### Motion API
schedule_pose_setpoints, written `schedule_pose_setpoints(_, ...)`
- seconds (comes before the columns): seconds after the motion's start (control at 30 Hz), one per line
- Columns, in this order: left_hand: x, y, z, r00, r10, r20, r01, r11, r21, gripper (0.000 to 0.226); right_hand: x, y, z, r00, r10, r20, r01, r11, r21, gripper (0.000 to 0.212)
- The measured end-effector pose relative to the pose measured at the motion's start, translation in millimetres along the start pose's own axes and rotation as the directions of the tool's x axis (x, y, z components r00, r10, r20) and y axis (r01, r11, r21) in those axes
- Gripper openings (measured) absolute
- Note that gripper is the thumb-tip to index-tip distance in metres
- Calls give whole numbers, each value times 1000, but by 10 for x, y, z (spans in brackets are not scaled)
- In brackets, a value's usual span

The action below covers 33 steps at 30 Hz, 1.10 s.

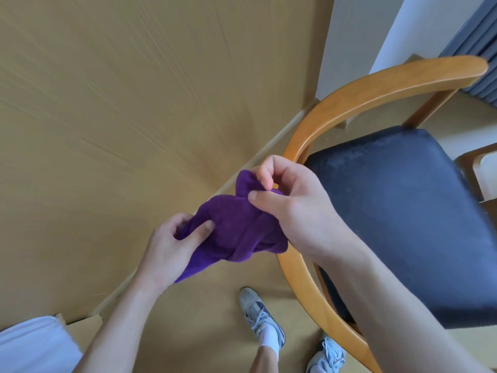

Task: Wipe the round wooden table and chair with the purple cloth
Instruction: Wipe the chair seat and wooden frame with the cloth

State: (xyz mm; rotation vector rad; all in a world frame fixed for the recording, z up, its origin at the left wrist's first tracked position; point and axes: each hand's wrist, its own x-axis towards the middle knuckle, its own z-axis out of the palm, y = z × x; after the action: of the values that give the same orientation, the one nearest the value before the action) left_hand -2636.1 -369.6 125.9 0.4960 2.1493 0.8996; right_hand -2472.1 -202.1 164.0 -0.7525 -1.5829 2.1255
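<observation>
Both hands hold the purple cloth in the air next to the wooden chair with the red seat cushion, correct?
Not quite: the seat cushion is dark navy blue, not red, as the head view shows. The rest holds: the left hand and right hand both grip the purple cloth in the air next to the curved-back wooden chair.

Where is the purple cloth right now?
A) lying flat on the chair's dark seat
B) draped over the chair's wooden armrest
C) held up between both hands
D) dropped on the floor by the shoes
C: the crumpled purple cloth hangs in the air, pinched at its top by the right hand and gripped at its lower edge by the left hand, beside the wooden chair with the dark blue padded seat.
</observation>
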Motion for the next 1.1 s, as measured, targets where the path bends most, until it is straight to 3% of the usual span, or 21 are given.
schedule_pose_setpoints(0.07,-25,34,-82,993,49,108,-45,998,-33,43,-37,-14,-14,998,-3,-58,6,999,52,22)
schedule_pose_setpoints(0.1,-23,73,-82,989,60,137,-53,997,-48,46,-59,18,-90,992,-4,-124,1,1000,-26,27)
schedule_pose_setpoints(0.17,9,224,-1,986,94,140,-88,995,-52,57,-112,109,-269,977,-55,-205,-29,922,-386,39)
schedule_pose_setpoints(0.23,60,464,183,960,210,184,-211,977,-16,71,-150,134,-271,990,-67,-123,-20,798,-603,43)
schedule_pose_setpoints(0.33,149,812,436,815,382,435,-435,900,24,84,-183,151,-110,993,-113,25,106,799,-592,39)
schedule_pose_setpoints(0.4,221,951,485,722,378,580,-489,871,40,65,-180,120,-148,976,-210,-53,155,849,-506,36)
schedule_pose_setpoints(0.43,247,988,478,711,355,606,-493,867,71,50,-188,105,-219,964,-233,-127,157,886,-437,36)
schedule_pose_setpoints(0.53,325,997,357,774,322,545,-514,822,245,17,-255,143,-355,939,-215,-270,92,911,-403,32)
schedule_pose_setpoints(0.67,294,1156,81,808,444,387,-579,719,384,25,-261,210,-158,961,-4,-276,-156,817,-555,19)
schedule_pose_setpoints(0.77,257,1324,-99,807,485,337,-591,665,457,28,-259,159,47,980,165,-113,-199,869,-454,47)
schedule_pose_setpoints(0.83,248,1402,-134,801,492,340,-598,645,475,32,-280,103,125,980,197,-6,-182,897,-402,42)
schedule_pose_setpoints(0.9,247,1449,-119,801,493,339,-599,653,463,33,-301,60,108,964,256,76,-214,911,-353,25)
schedule_pose_setpoints(0.97,260,1454,-69,771,535,344,-636,628,449,28,-357,43,60,907,349,234,-330,937,-119,17)
schedule_pose_setpoints(1.03,284,1424,23,725,607,325,-685,588,431,28,-430,30,14,858,354,372,-448,871,203,10)
schedule_pose_setpoints(1.1,332,1367,172,692,667,277,-713,569,410,27,-466,32,-89,870,357,340,-476,788,391,13)
